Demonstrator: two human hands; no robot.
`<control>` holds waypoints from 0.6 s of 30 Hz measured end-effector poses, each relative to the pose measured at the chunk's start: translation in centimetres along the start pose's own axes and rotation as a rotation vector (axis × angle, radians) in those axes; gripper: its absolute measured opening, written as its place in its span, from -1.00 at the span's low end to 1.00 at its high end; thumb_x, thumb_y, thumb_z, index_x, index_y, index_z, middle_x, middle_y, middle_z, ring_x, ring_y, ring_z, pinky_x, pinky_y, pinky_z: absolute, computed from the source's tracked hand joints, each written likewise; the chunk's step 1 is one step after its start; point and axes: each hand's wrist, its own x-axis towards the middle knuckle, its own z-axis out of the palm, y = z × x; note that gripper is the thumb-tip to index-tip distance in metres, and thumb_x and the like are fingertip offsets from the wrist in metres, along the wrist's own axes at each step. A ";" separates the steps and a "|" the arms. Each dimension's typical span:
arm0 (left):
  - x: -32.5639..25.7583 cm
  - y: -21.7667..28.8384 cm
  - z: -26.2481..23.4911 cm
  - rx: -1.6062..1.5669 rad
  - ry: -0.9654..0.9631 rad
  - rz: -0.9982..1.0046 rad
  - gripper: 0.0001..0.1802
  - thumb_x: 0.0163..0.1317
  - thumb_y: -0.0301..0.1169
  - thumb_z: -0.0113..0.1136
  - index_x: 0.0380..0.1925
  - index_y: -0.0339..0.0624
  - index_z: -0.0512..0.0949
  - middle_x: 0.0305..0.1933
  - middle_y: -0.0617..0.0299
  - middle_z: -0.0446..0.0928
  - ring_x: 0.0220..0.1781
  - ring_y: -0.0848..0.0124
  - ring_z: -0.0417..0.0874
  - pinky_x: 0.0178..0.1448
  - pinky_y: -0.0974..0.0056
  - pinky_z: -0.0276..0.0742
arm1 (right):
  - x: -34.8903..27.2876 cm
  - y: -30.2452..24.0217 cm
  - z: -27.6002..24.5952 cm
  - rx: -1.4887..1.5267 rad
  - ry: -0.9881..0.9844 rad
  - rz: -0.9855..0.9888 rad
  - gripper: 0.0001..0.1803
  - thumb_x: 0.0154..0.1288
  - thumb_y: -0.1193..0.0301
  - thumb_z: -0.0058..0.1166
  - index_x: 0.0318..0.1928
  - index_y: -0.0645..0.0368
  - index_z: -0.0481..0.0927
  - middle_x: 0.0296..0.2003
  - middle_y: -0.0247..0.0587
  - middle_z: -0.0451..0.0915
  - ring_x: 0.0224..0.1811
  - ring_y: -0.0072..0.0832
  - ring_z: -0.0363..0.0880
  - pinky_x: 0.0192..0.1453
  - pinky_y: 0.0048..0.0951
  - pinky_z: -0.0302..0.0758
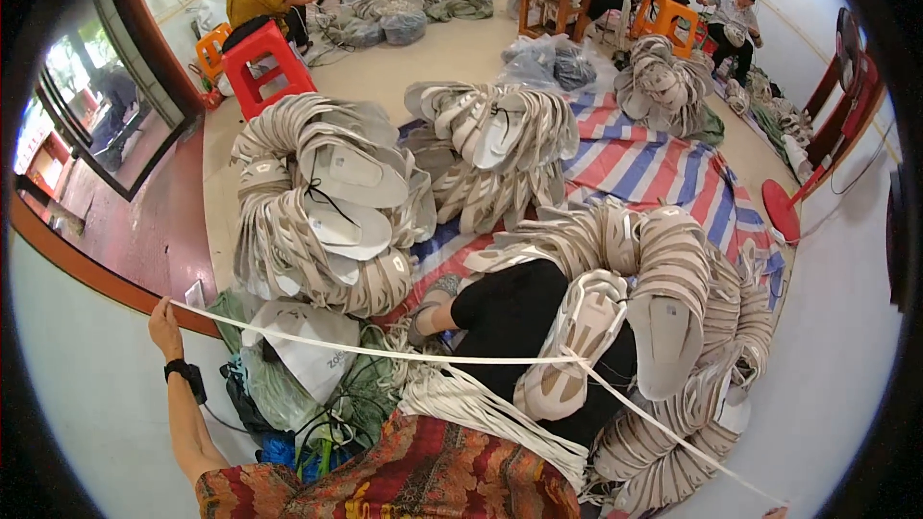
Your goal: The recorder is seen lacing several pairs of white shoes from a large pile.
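Strap (385, 353) pulled taut across the lap: left hand (164, 327) pinches one end out wide, and it threads through a shoe piece (577, 346); right hand (774, 512) barely shows at the frame edge, its grip unclear.

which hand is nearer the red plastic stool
Left. The left hand is raised at the far left, below the red plastic stool; the right hand barely shows at the bottom right edge.
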 end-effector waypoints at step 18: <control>-12.6 49.3 8.3 -1.227 -1.483 0.188 -0.64 0.16 -0.49 0.05 -0.01 -0.32 0.39 -0.39 0.17 0.57 -0.44 0.48 0.60 -0.31 0.42 0.54 | -30.5 -33.7 9.5 1.013 -1.556 -0.028 -0.86 0.24 0.50 -0.10 -0.21 0.28 0.42 -0.45 -0.21 0.60 -0.54 -0.63 0.48 -0.45 -0.60 0.41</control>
